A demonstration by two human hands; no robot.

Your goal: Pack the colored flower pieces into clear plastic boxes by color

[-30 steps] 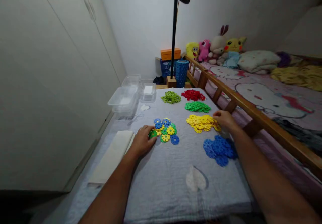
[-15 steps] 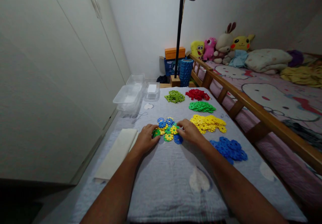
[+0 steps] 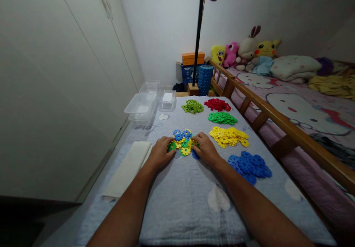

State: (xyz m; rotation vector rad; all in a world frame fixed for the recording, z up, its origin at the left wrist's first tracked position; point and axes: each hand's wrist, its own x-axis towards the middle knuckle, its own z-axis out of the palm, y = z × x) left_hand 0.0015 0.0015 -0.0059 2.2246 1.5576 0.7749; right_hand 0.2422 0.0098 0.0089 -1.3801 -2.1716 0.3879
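A small cluster of joined flat gear-shaped discs [image 3: 182,142], blue, yellow and green, lies on the grey cloth [image 3: 183,191]. My left hand [image 3: 161,152] rests at its left edge, fingertips curled onto a green disc. Against the cluster's right side presses my right hand [image 3: 204,149], fingers bent onto the discs, partly covering a blue one. Sorted loose piles lie to the right: blue [image 3: 249,163], yellow [image 3: 229,136], green [image 3: 222,118], red [image 3: 217,104] and light green [image 3: 192,107].
Clear plastic tubs [image 3: 142,106] stand at the back left. A folded white cloth [image 3: 127,167] lies left of my hand. A black pole [image 3: 198,36] rises behind; a wooden bed rail [image 3: 277,119] with a bed and plush toys runs along the right. White cupboard doors fill the left.
My right hand left the yellow pile and came left to the disc cluster, closing in on it. My left hand stayed at the cluster's left edge.
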